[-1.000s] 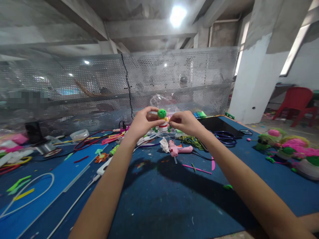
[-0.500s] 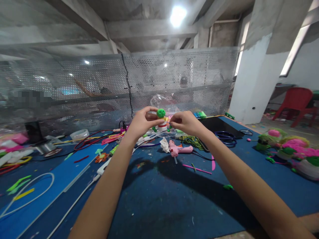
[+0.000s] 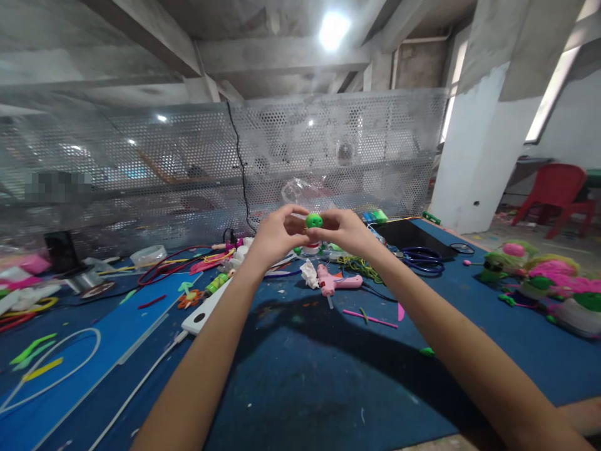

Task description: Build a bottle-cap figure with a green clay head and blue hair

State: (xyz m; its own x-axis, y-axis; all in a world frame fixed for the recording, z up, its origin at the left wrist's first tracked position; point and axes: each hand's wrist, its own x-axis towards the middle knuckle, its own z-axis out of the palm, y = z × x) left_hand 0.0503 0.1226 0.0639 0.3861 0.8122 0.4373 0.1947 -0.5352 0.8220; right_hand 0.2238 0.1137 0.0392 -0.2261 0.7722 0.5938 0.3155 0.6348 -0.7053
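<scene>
A small clay figure point(image 3: 313, 220) with a round green head and a white body with a red band is held up above the table. My left hand point(image 3: 280, 235) grips it from the left, fingers closed around its side. From the right, my right hand point(image 3: 346, 230) pinches it too, so fingers of both hands hide much of the body. Below the hands lie a pink hot glue gun point(image 3: 334, 282) and a crumpled white tissue point(image 3: 308, 274).
A white power strip point(image 3: 203, 315) and blue board point(image 3: 113, 344) lie left. Thin pink sticks point(image 3: 370, 319) rest in front of the glue gun. Coiled blue cable point(image 3: 425, 260) and several pink-and-green clay pieces point(image 3: 539, 282) sit right. A perforated metal screen point(image 3: 300, 156) stands behind.
My right hand has moved left and closed onto the figure. The figure has shifted slightly right and its head has tilted, and my left hand has moved with it.
</scene>
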